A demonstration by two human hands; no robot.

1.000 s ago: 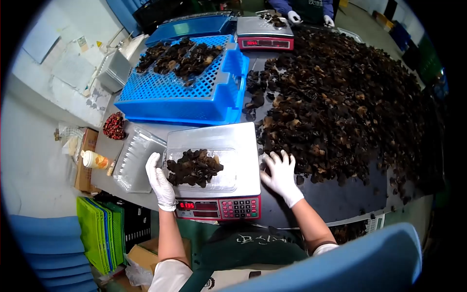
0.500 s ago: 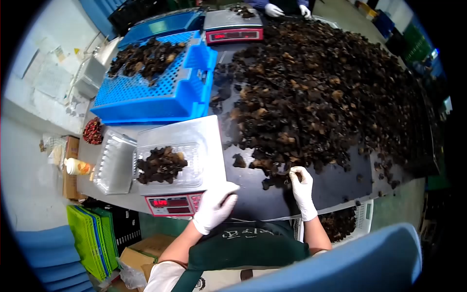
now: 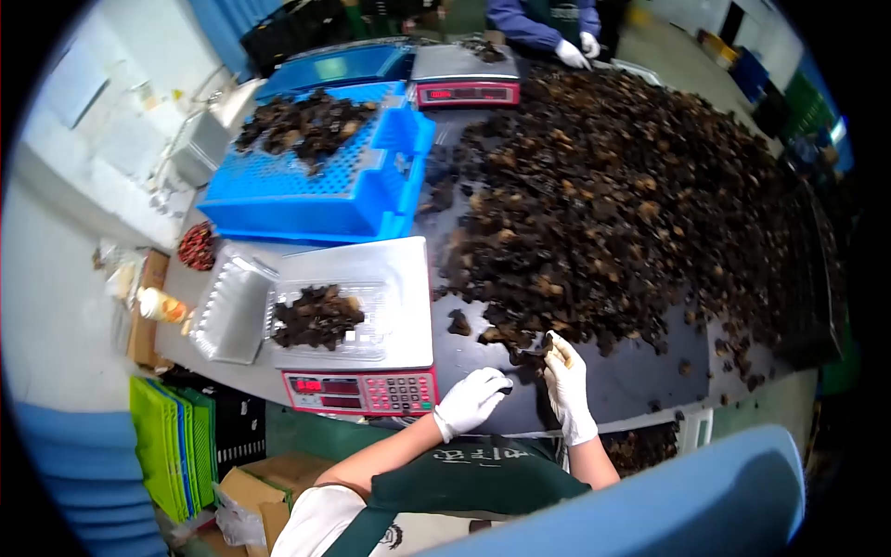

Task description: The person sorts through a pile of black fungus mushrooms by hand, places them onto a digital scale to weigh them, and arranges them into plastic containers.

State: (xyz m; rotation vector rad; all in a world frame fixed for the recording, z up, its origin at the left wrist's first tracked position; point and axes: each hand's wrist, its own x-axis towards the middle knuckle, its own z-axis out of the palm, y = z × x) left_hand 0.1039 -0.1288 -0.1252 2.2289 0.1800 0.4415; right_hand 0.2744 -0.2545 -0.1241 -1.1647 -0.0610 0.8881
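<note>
My left hand [image 3: 471,401], in a white glove, is closed with a small dark piece at its fingertips, just right of the near scale's keypad. My right hand [image 3: 566,379], also gloved, pinches a dark fungus piece [image 3: 548,342] at the near edge of the big pile of black fungus [image 3: 594,213]. On the near scale [image 3: 413,345] rests a clear plastic tray [image 3: 374,320] holding a clump of dark fungus [image 3: 317,317]. A single loose piece [image 3: 458,323] lies between the scale and the pile.
Blue crates [image 3: 306,204] with more fungus on top stand behind the near scale. Clear containers [image 3: 232,311] sit left of it. A second scale [image 3: 467,82] is at the back, near a co-worker's gloved hands [image 3: 573,54]. A cup [image 3: 161,304] stands at far left.
My left hand has left the tray's side and moved right, now closed on a piece. My right hand went from spread open to pinching fungus. The view has shifted.
</note>
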